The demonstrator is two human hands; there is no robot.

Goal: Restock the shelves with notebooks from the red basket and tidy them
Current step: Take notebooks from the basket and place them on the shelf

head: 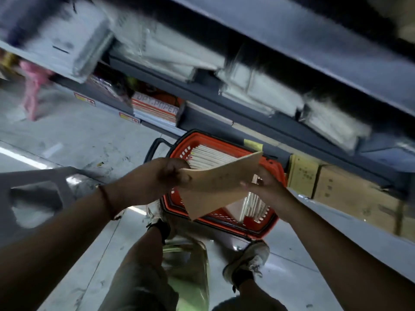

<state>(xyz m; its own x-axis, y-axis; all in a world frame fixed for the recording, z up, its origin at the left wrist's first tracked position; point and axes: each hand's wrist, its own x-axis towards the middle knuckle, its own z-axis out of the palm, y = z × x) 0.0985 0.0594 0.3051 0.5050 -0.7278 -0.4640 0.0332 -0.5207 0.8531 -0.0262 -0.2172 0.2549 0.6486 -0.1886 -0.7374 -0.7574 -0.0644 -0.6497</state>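
Shelves (258, 102) run across the top of the view, blurred, stocked with pale wrapped stacks; below them the red basket (272, 173) sits on a scuffed concrete floor (74, 135), notebooks standing on edge inside, cardboard boxes (350, 194) to its right. Brown notebook (215, 187) is held above the basket, left hand (166, 176) pinching its left edge, right hand (267, 189) curled under the right edge. It flexes slightly, so likely thin, light, floppy with a smooth cover; I'd hold it near the spine or support both edges, and slot it in edge-first.
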